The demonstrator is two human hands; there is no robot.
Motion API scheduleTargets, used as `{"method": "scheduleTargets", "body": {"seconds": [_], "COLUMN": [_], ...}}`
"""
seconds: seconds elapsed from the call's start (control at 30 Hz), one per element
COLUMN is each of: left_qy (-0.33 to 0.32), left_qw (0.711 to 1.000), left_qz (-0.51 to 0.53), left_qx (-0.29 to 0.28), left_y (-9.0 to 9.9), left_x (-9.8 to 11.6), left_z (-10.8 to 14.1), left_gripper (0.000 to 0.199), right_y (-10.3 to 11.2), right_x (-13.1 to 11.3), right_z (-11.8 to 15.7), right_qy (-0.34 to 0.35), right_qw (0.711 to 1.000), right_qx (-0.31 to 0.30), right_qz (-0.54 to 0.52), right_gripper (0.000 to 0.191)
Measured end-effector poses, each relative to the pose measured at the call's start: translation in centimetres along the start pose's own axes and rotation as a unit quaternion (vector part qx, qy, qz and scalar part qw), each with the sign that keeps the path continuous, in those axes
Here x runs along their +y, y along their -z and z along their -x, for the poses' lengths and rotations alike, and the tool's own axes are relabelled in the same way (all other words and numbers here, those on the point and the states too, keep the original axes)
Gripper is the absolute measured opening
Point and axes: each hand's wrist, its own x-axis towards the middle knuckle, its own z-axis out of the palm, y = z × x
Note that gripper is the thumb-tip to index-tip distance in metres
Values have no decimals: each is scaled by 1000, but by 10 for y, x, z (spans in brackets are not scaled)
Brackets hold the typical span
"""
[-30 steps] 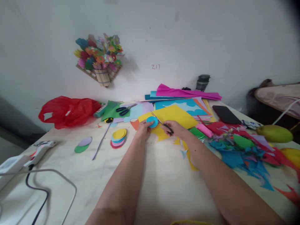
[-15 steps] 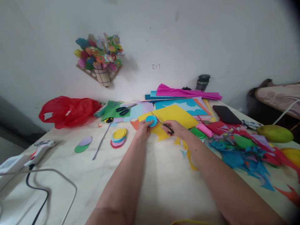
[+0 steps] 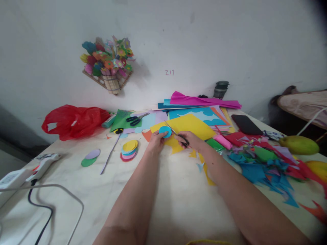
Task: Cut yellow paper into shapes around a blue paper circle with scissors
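My left hand (image 3: 156, 142) pinches a round blue paper disc (image 3: 166, 131) by its lower left edge. Closed round the black handles of a pair of scissors (image 3: 183, 138) is my right hand (image 3: 189, 139). The blades point up and left, slightly parted, close beside the disc's right edge; whether they touch it I cannot tell. Beneath both hands lies a yellow sheet (image 3: 191, 126) with curved cuts along its near side. A pile of coloured paper circles (image 3: 129, 149) rests left of my left hand, and a purple circle (image 3: 92, 154) overlaps a green one (image 3: 89, 161) farther left.
A second pair of scissors (image 3: 137, 119) lies on green and pale sheets. Paper scraps (image 3: 265, 166) heap up at right, near a phone (image 3: 246, 124) and a mango (image 3: 298, 145). At left are a red plastic bag (image 3: 74, 120), a power strip (image 3: 46, 165) and cables.
The blue disc has shifted very slightly to the right in my left hand. Otherwise both hands and the scissors keep nearly the same place.
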Motion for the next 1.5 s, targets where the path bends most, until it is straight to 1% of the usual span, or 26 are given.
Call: {"method": "scheduleTargets", "body": {"seconds": [0.17,0.4,0.73,0.87,1.1,1.23,1.4,1.5], "left_qy": [1,1,2,3,11,3,6,13], "left_qw": [1000,1000,1000,1000,999,999,999,1000], "left_qz": [-1,-8,0,5,12,7,4,1], "left_qx": [4,2,10,26,45,35,39,21], "left_y": [-2,1,2,0,-3,-3,-4,-5], "left_x": [0,1,2,2,4,5,7,7], "left_z": [1,0,-1,0,2,2,4,5], "left_gripper": [28,28,28,25,23,23,23,24], "right_y": [0,2,2,2,0,-1,6,12], "right_x": [4,9,10,13,4,1,-1,-2], "right_z": [-3,-5,-8,-11,-5,-3,-1,3], "right_qy": [7,21,11,9,9,4,5,13], "right_qw": [1000,1000,1000,1000,1000,1000,1000,1000], "right_qx": [13,5,14,14,13,12,6,-18], "right_qz": [-1,-8,-11,-16,-6,-8,-8,0], "right_gripper": [41,40,34,34,35,34,35,39]}}
